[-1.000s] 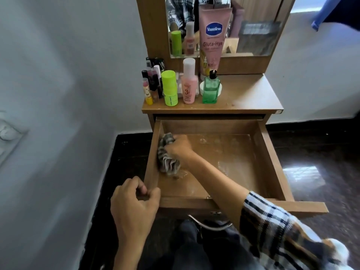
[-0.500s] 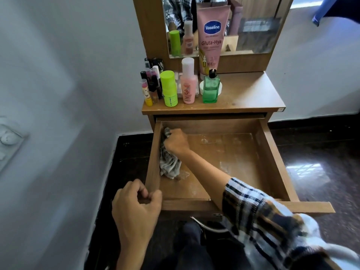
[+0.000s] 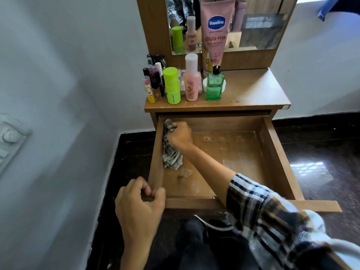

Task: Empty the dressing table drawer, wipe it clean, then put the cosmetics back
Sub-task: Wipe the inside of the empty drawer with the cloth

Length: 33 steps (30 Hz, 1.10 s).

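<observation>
Right hand [image 3: 180,135] clutches one cloth [image 3: 170,152] in drawer's [image 3: 280,162] back-left corner, left hand [image 3: 139,203] curled on front-left rim, three bottles [image 3: 191,78] and one tube [image 3: 215,34] on top

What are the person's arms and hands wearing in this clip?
The right hand is bare, its forearm uncovered up to a pushed-back plaid sleeve in white, black and tan. The left hand and forearm are bare. No rings, watch or gloves show.
</observation>
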### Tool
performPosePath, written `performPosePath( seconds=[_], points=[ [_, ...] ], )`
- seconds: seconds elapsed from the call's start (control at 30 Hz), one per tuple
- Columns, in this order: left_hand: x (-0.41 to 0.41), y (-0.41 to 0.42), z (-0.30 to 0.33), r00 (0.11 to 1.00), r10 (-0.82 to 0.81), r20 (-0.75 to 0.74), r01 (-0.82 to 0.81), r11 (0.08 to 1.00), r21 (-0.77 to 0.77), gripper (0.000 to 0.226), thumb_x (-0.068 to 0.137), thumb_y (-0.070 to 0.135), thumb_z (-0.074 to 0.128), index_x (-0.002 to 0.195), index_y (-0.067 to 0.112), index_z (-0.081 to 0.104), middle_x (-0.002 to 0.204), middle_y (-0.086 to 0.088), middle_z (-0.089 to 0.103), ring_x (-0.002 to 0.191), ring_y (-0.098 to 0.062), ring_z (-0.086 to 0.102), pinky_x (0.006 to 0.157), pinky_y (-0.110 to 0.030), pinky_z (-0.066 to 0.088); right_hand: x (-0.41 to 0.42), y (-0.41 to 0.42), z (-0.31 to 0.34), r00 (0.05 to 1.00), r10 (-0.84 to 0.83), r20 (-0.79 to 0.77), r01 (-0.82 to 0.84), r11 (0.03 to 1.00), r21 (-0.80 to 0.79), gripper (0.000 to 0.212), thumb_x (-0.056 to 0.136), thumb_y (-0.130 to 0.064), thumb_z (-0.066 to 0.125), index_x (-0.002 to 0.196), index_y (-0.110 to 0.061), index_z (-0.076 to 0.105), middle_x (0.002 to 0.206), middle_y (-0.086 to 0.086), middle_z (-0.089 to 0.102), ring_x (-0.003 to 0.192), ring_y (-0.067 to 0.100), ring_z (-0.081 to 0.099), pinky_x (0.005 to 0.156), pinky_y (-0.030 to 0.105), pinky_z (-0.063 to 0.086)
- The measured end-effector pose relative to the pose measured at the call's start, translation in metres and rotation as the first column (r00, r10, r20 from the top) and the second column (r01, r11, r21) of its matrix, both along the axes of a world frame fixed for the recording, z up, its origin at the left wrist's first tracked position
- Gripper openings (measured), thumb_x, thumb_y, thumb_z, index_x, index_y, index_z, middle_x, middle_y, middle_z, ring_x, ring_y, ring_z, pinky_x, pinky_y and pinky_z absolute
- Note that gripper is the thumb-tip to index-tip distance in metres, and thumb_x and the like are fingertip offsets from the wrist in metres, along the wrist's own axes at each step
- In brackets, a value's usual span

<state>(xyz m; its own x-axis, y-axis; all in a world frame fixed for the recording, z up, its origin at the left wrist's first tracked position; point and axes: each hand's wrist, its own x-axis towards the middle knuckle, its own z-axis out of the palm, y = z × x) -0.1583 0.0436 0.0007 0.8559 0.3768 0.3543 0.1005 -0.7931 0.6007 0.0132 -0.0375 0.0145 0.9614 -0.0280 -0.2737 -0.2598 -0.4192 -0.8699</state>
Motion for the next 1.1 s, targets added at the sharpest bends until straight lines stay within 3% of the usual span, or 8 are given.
performPosePath(
  seconds=[0.1, 0.23, 0.43, 0.53, 0.63, 0.77, 1.0, 1.1],
  points=[
    [0.000, 0.000, 0.000, 1.000, -0.006, 0.007, 0.006, 1.000, 0.015, 0.022, 0.063, 0.041, 0.044, 0.056, 0.023, 0.033, 0.052, 0.009, 0.037, 0.056, -0.005, 0.037, 0.051, -0.026, 0.027, -0.020, -0.004, 0.006, 0.983, 0.142, -0.119, -0.152, 0.985, -0.083, 0.018, 0.086, 0.000, 0.054, 0.103, 0.000, 0.061, 0.106, 0.016, 0.063, 0.095, 0.025, 0.060, 0.077, 0.030, 0.048],
    [-0.001, 0.000, 0.000, 1.000, -0.006, 0.003, 0.006, 1.000, 0.022, 0.024, 0.066, 0.032, 0.051, 0.057, 0.022, 0.032, 0.053, 0.011, 0.035, 0.057, -0.004, 0.036, 0.052, -0.026, 0.025, -0.055, -0.014, 0.024, 0.892, 0.352, -0.284, -0.393, 0.914, -0.102, 0.029, 0.093, -0.001, 0.048, 0.121, 0.004, 0.053, 0.120, 0.019, 0.058, 0.111, 0.030, 0.057, 0.091, 0.034, 0.049],
    [0.000, 0.001, 0.001, 1.000, -0.016, 0.025, 0.015, 1.000, 0.024, 0.022, 0.064, 0.039, 0.042, 0.056, 0.021, 0.032, 0.052, 0.010, 0.034, 0.053, -0.010, 0.036, 0.051, -0.026, 0.025, -0.038, -0.014, 0.024, 0.968, 0.126, -0.216, -0.090, 0.981, 0.170, 0.043, 0.088, -0.003, 0.057, 0.129, -0.007, 0.045, 0.118, 0.013, 0.057, 0.107, 0.025, 0.056, 0.084, 0.030, 0.047],
    [-0.001, 0.000, 0.001, 1.000, -0.023, 0.021, 0.023, 1.000, 0.013, 0.022, 0.064, 0.040, 0.042, 0.056, 0.021, 0.032, 0.051, 0.009, 0.034, 0.053, -0.010, 0.037, 0.053, -0.027, 0.026, -0.036, -0.013, 0.014, 0.983, 0.067, -0.172, -0.040, 0.987, 0.153, 0.038, 0.087, 0.001, 0.054, 0.125, -0.005, 0.050, 0.116, 0.015, 0.060, 0.110, 0.028, 0.058, 0.085, 0.029, 0.047],
    [-0.001, 0.000, 0.000, 0.999, -0.026, 0.019, 0.026, 1.000, 0.016, 0.024, 0.064, 0.040, 0.042, 0.056, 0.019, 0.034, 0.051, 0.009, 0.035, 0.053, -0.014, 0.038, 0.054, -0.028, 0.028, -0.046, -0.014, 0.012, 0.943, 0.242, -0.227, -0.247, 0.969, 0.006, 0.042, 0.088, -0.001, 0.052, 0.130, -0.002, 0.045, 0.122, 0.019, 0.056, 0.114, 0.031, 0.055, 0.091, 0.035, 0.047],
    [-0.001, 0.002, -0.002, 0.999, -0.035, 0.026, 0.035, 0.999, 0.023, 0.026, 0.065, 0.040, 0.041, 0.056, 0.017, 0.036, 0.053, 0.010, 0.036, 0.053, -0.017, 0.040, 0.056, -0.029, 0.031, -0.062, -0.014, 0.011, 0.829, 0.449, -0.333, -0.517, 0.843, -0.152, 0.034, 0.091, -0.009, 0.052, 0.124, -0.001, 0.051, 0.121, 0.017, 0.059, 0.110, 0.028, 0.058, 0.094, 0.036, 0.050],
    [0.003, 0.003, -0.002, 0.999, -0.039, 0.037, 0.039, 0.999, 0.019, 0.026, 0.066, 0.039, 0.042, 0.056, 0.016, 0.036, 0.053, 0.010, 0.036, 0.054, -0.019, 0.040, 0.057, -0.030, 0.030, -0.052, -0.013, 0.010, 0.921, 0.249, -0.301, -0.224, 0.968, 0.115, 0.047, 0.085, -0.007, 0.062, 0.129, -0.010, 0.045, 0.119, 0.016, 0.058, 0.106, 0.028, 0.060, 0.084, 0.034, 0.053],
    [0.001, 0.003, -0.003, 0.998, -0.046, 0.043, 0.046, 0.999, 0.006, 0.025, 0.065, 0.039, 0.041, 0.056, 0.016, 0.035, 0.052, 0.009, 0.036, 0.054, -0.019, 0.040, 0.056, -0.029, 0.029, -0.056, -0.013, 0.004, 0.936, 0.209, -0.283, -0.196, 0.978, 0.074, 0.041, 0.086, -0.007, 0.057, 0.126, -0.007, 0.046, 0.120, 0.016, 0.058, 0.109, 0.029, 0.058, 0.093, 0.039, 0.051]
  ],
)
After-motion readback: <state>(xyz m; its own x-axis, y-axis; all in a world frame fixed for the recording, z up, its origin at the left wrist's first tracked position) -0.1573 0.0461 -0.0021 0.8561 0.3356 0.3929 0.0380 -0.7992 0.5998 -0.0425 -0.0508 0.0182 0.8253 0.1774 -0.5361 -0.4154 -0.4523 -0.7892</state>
